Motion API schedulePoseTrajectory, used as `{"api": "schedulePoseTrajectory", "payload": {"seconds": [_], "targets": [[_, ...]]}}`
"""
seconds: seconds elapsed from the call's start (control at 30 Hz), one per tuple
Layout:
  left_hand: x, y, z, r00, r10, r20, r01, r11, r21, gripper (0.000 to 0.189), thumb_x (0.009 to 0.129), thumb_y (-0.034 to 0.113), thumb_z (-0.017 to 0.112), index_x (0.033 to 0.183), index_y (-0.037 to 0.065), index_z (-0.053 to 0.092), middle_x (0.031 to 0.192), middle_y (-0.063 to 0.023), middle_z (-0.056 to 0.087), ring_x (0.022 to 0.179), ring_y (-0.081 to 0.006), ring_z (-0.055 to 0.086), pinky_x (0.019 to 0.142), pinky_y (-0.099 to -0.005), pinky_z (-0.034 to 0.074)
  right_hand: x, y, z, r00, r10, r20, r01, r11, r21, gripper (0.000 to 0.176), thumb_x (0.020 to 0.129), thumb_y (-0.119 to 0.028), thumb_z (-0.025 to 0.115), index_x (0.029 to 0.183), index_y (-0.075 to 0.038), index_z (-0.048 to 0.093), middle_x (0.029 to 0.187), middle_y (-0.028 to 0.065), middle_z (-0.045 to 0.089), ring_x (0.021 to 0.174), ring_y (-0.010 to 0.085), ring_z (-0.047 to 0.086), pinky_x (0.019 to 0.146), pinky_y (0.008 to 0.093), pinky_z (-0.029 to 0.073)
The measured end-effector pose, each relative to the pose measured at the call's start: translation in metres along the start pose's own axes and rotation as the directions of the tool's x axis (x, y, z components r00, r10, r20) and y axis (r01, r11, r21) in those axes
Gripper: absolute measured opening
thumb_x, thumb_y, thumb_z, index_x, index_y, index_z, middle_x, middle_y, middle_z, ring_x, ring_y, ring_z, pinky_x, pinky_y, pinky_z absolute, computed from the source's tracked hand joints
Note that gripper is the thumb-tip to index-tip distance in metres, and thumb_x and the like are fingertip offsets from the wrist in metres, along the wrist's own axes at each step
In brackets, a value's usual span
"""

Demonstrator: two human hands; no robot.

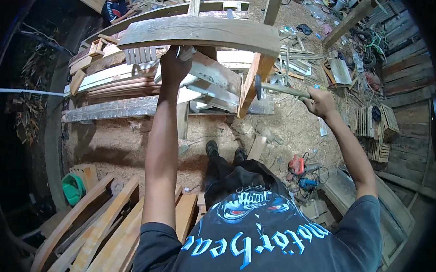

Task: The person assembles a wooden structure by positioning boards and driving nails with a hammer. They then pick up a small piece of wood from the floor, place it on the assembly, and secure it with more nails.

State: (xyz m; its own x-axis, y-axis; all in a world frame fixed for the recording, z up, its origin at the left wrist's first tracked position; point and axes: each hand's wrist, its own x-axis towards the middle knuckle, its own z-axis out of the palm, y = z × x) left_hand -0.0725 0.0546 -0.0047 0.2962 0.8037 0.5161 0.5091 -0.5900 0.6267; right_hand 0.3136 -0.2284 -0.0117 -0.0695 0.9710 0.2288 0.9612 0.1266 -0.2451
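Observation:
My right hand (pixel 319 102) is closed round the wooden handle of a hammer (pixel 284 90), whose dark head is beside an upright wooden piece (pixel 254 83). Above it, a wide curved board (pixel 199 31) lies across the top of the wooden frame. My left hand (pixel 175 67) is raised under the board's near edge, its fingers closed by a small wooden block (pixel 187 53); how it grips there is partly hidden. Pale slats (pixel 215 73) run from near this hand to the upright piece.
Stacked boards (pixel 110 109) lie behind the frame. Another person (pixel 115 9) is at the far left. Long beams (pixel 100 228) lean at lower left, near a green container (pixel 73 189). A red power tool (pixel 296 165) and a blue one (pixel 307 183) lie on the sawdust floor.

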Motion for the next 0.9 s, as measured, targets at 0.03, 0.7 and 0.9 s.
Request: {"api": "schedulePoseTrajectory", "payload": {"seconds": [0.03, 0.7, 0.9], "targets": [[0.002, 0.0, -0.001, 0.999, -0.022, -0.037, 0.023, 1.0, 0.011, 0.043, 0.079, 0.019, 0.071, 0.121, 0.012, 0.063, 0.099, -0.0224, 0.071, 0.093, -0.042, 0.068, 0.075, -0.0442, 0.056, 0.005, -0.006, -0.001, 1.0, -0.004, -0.016, 0.003, 0.999, -0.036, 0.035, 0.088, -0.038, 0.068, 0.077, -0.006, 0.058, 0.068, 0.0144, 0.06, 0.062, 0.0365, 0.061, 0.053, 0.0433, 0.047], [0.029, -0.005, 0.021, 0.983, -0.173, -0.063, 0.181, 0.971, 0.155, 0.034, 0.081, 0.024, 0.07, 0.111, 0.011, 0.065, 0.094, -0.0229, 0.071, 0.09, -0.0421, 0.068, 0.074, -0.049, 0.057, 0.005, 0.007, 0.027, 0.942, 0.304, -0.145, -0.296, 0.952, 0.073, 0.039, 0.099, -0.037, 0.055, 0.081, -0.001, 0.058, 0.073, 0.0246, 0.061, 0.068, 0.0439, 0.062, 0.059, 0.0499, 0.047], [0.034, -0.005, 0.031, 0.977, -0.169, -0.13, 0.19, 0.966, 0.176, 0.035, 0.079, 0.026, 0.069, 0.11, 0.011, 0.065, 0.09, -0.0247, 0.071, 0.087, -0.0428, 0.068, 0.073, -0.0493, 0.057, -0.023, -0.047, 0.016, 0.947, -0.118, -0.3, 0.203, 0.941, 0.27, 0.039, 0.093, -0.034, 0.062, 0.072, -0.002, 0.052, 0.064, 0.0176, 0.051, 0.058, 0.0375, 0.055, 0.054, 0.0402, 0.043]]}}
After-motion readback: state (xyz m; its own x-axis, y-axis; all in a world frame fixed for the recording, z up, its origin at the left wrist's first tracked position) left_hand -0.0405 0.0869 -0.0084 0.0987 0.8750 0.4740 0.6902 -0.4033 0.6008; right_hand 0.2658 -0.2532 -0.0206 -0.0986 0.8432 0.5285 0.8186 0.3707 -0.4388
